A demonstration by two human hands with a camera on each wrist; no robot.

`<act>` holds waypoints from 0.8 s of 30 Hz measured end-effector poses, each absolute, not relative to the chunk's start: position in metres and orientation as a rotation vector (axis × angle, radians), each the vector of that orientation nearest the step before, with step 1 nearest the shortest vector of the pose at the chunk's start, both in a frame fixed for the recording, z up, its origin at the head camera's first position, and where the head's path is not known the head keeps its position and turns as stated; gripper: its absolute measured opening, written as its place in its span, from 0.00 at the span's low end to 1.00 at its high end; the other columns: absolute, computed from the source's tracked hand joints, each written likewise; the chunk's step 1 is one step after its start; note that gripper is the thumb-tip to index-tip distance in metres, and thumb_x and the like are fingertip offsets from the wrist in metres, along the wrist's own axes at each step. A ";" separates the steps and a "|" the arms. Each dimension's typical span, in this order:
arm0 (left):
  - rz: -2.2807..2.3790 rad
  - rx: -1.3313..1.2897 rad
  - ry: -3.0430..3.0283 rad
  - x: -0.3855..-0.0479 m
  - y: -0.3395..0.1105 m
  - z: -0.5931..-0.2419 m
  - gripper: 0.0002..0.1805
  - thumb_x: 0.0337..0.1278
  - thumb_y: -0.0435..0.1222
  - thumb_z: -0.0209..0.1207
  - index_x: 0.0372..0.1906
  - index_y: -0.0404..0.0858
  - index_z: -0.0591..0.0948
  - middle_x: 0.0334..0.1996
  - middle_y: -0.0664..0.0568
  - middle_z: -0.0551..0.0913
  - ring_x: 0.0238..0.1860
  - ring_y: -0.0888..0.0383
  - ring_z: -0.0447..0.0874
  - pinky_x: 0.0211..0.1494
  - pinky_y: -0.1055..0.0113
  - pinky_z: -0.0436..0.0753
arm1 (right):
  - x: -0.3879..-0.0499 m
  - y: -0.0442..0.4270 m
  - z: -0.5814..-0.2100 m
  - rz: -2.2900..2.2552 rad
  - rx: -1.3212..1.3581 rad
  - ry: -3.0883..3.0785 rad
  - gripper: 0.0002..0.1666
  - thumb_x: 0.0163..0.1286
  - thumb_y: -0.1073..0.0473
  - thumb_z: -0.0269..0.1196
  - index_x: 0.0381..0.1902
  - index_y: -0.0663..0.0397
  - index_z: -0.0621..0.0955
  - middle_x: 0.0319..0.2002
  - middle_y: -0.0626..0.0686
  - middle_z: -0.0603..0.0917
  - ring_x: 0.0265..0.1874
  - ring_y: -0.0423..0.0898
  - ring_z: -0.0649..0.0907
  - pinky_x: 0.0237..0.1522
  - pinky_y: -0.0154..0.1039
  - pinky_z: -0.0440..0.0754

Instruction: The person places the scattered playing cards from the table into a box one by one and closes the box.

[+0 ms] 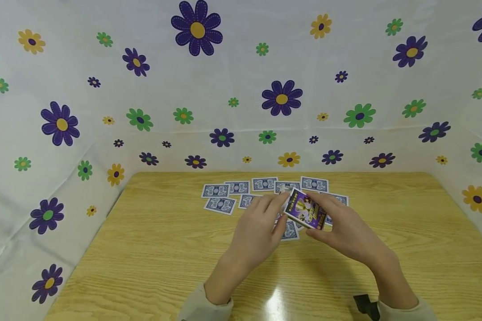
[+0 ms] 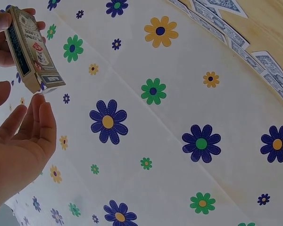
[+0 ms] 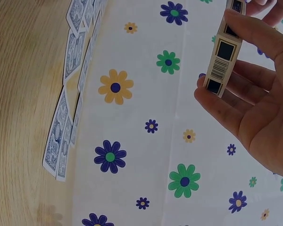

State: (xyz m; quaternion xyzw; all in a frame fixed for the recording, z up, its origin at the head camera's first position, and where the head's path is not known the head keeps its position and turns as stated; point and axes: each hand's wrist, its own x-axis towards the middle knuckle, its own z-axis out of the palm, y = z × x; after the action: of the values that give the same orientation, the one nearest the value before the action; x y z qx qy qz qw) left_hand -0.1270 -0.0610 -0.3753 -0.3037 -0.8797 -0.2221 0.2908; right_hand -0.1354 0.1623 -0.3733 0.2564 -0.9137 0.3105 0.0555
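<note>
A playing card box (image 1: 305, 208) is held above the table, its purple picture face up in the head view. The left wrist view shows its gold side (image 2: 32, 40) with lettering, and the right wrist view a narrow side (image 3: 220, 66) with a barcode. My right hand (image 1: 347, 227) grips the box between thumb and fingers by its right part. My left hand (image 1: 257, 227) is at the box's left end. In the left wrist view its fingertips (image 2: 37, 101) touch the end flap (image 2: 43, 87), fingers nearly straight. Whether the flap is loose is unclear.
Several blue-backed cards (image 1: 221, 205) lie face down in rough rows on the wooden table (image 1: 164, 249), partly hidden behind the hands and box. A flowered cloth (image 1: 241, 67) rises behind and beside the table. Something black (image 1: 365, 305) shows near the right sleeve.
</note>
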 end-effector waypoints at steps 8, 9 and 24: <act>-0.661 -0.827 -2.314 -0.125 -0.068 -0.376 0.24 0.60 0.32 0.64 0.62 0.36 0.76 0.49 0.46 0.81 0.51 0.51 0.81 0.54 0.64 0.82 | -0.130 0.158 -0.375 0.933 0.764 -2.770 0.46 0.58 0.60 0.75 0.72 0.53 0.67 0.64 0.61 0.74 0.53 0.53 0.80 0.47 0.45 0.83; -0.670 -0.827 -2.310 -0.125 -0.069 -0.376 0.24 0.60 0.32 0.64 0.62 0.36 0.76 0.49 0.46 0.81 0.51 0.51 0.81 0.53 0.64 0.82 | -0.129 0.158 -0.376 0.932 0.762 -2.771 0.46 0.58 0.60 0.75 0.72 0.53 0.67 0.64 0.61 0.74 0.53 0.53 0.80 0.47 0.46 0.83; -0.729 -0.661 -2.354 -0.137 -0.086 -0.386 0.20 0.67 0.37 0.60 0.61 0.35 0.76 0.52 0.43 0.81 0.54 0.48 0.81 0.54 0.59 0.83 | -0.129 0.159 -0.382 0.925 0.708 -2.813 0.47 0.59 0.57 0.74 0.73 0.52 0.66 0.65 0.62 0.73 0.54 0.55 0.79 0.45 0.47 0.82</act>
State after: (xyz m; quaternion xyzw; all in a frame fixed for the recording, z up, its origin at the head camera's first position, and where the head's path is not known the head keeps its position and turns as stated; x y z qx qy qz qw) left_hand -0.1370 -0.0857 -0.3863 -0.2479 -0.8827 -0.2735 0.2908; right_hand -0.1289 0.1594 -0.3819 0.2323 -0.9228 0.3035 0.0482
